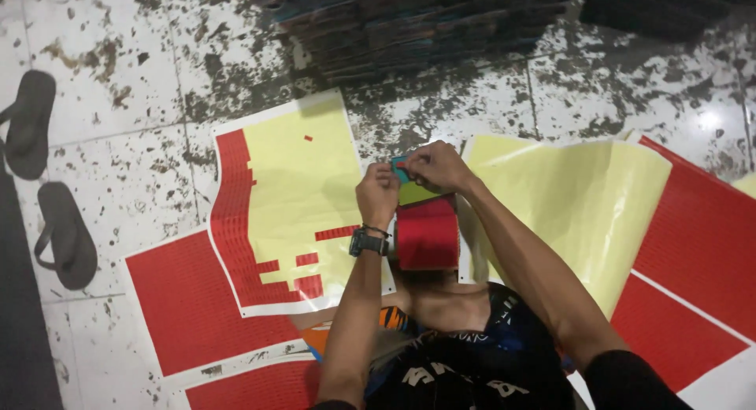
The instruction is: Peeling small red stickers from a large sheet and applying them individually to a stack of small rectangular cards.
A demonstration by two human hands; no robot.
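- Your left hand is curled closed, its fingertips pinching a small teal piece at the middle of the scene; a dark wristwatch sits on that wrist.
- Your right hand is closed too, fingers bent down onto the same teal piece from the right — the two hands touch over it.
- Just near of the hands, a red sticker sheet curves over your knee, with a yellow-green strip showing at its far edge, directly under the fingers.
- To the left lies a yellow backing sheet, mostly stripped; rows of small red stickers remain along its left side and near edge.
- Nearer and farther left, a full red sheet lies flat on the floor, partly under the yellow one.
- To the right, a large bare yellow sheet overlaps more red sheets.
- Far centre: a dark stack of flat items on the stained tile floor.
- Far left — a pair of dark sandals, one beyond the other.
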